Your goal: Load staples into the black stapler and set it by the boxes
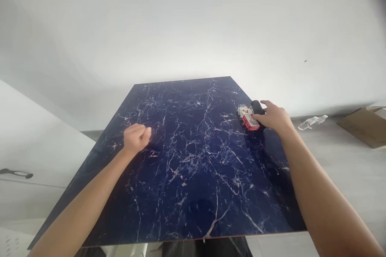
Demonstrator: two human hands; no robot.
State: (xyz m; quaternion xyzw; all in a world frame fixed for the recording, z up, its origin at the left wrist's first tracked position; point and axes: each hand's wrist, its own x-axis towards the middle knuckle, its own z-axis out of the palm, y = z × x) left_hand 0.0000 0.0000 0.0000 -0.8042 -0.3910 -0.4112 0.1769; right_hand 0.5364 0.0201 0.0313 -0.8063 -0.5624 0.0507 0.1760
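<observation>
From my seat I look down on a dark blue table, a glossy slab shot through with thin white and pale orange veins like polished marble. Its top is flat and square-cornered, narrowing toward the far edge against a plain white wall.

My left hand rests on the slab left of centre, curled into a loose fist with the fingers folded in and the thumb tucked at the front. It holds nothing that I can see; only the knuckles and the heel touch the smooth surface.

My right hand reaches to the far right edge of the table. Its fingers are spread and bent over a small red-and-white box, a cardboard pack with crisp corners and printed faces, part of it blurred out. The fingertips lie on the box's near end, but I cannot tell whether they pinch it or merely press on top. Just behind the box, touching it or nearly so, sits a rounded black object with a matte, smooth shell; my index finger lies alongside it.

Beyond the table, on the pale grey floor, a clear plastic bottle lies on its side, and a flattened brown cardboard box sits by the wall. A dark curved handle shows on a white panel at far left.
</observation>
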